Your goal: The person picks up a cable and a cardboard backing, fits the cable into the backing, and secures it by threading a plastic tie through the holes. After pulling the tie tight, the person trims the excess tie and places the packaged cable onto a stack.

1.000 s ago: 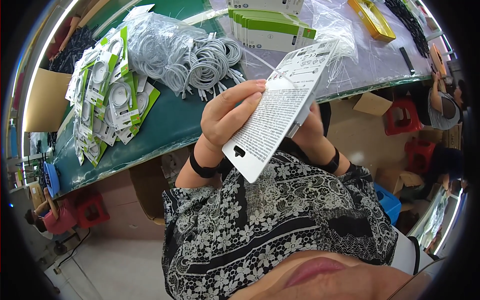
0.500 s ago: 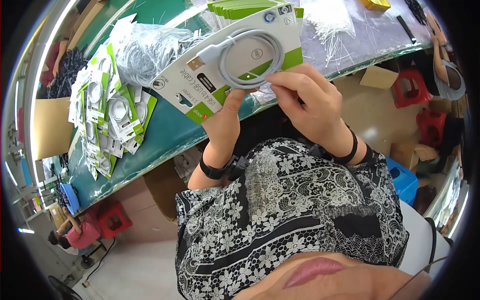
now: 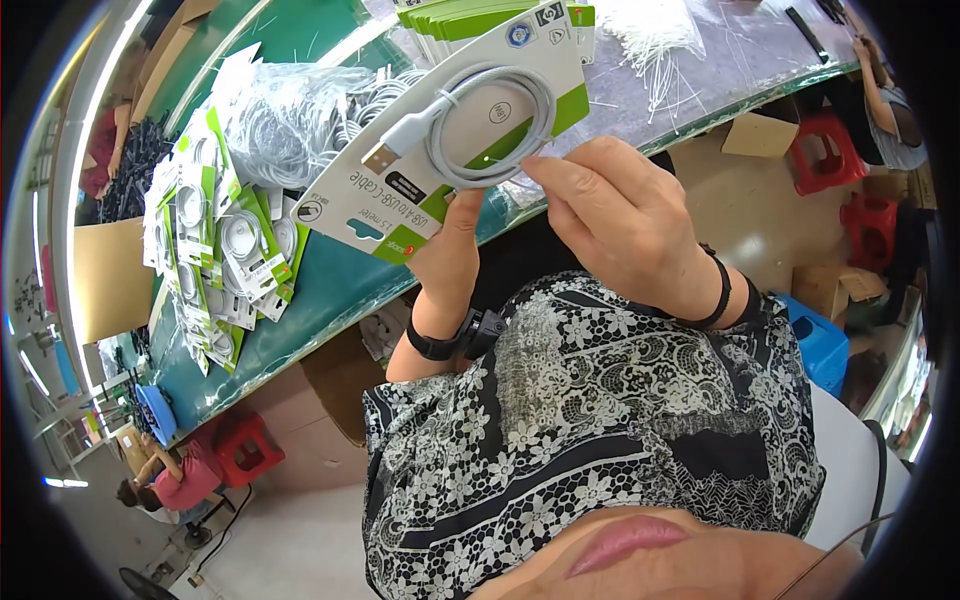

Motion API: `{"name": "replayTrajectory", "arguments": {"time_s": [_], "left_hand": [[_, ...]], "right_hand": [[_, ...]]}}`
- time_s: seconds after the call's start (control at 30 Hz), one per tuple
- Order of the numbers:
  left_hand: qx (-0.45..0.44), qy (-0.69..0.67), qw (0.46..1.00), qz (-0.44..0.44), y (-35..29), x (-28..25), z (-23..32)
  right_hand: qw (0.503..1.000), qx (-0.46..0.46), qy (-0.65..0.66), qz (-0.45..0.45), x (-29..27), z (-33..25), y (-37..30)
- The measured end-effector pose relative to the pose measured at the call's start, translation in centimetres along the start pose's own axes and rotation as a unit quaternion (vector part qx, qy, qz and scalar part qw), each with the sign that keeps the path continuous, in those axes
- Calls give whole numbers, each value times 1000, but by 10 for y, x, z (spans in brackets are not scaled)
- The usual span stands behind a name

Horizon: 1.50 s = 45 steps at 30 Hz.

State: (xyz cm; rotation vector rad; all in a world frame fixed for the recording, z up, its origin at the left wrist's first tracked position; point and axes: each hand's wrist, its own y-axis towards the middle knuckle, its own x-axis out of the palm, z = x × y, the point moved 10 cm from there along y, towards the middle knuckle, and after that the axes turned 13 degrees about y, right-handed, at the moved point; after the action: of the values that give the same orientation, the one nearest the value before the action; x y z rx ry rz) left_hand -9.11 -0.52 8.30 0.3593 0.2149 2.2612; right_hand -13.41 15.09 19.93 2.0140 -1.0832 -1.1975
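Observation:
In front of me, my left hand [image 3: 447, 245] grips the lower edge of a white and green cardboard backing card [image 3: 340, 195], thumb on its front face. A coiled light grey USB cable [image 3: 437, 150] lies against the card, with a white tie round its upper left side and its metal plug pointing lower left. A thin white strand shows near the coil's lower right. My right hand [image 3: 625, 215] is closed in a pinch at the coil's lower right edge; whatever is between the fingertips is too small to make out.
Left on the green table [image 3: 330, 285] lies a heap of carded cables [image 3: 240, 235], beside a clear plastic bag of coiled cables [image 3: 290, 120]. Behind my card stands a stack of green-edged cards [image 3: 450, 25]. Thin white ties [image 3: 655, 40] lie farther right, near a black strip [image 3: 806, 35].
The card with its cable has shifted slightly left and down. My right hand has come a little lower, its fingertips still at the coil's lower right edge. My view has shifted slightly.

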Motion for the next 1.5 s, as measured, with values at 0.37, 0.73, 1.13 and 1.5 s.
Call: {"name": "replayTrajectory", "arguments": {"time_s": [0.37, 0.73, 1.13, 1.5], "left_hand": [[166, 128, 977, -31, -8, 7, 33], [310, 266, 911, -62, -19, 20, 48], [-147, -181, 962, -143, -17, 44, -23], [-245, -243, 931, -121, -21, 50, -57]], "right_hand": [[999, 24, 20, -28, 7, 4, 2], [994, 74, 63, -46, 18, 29, -3], [959, 177, 222, 7, 29, 104, -40], [947, 248, 204, 19, 54, 148, -85]]}}
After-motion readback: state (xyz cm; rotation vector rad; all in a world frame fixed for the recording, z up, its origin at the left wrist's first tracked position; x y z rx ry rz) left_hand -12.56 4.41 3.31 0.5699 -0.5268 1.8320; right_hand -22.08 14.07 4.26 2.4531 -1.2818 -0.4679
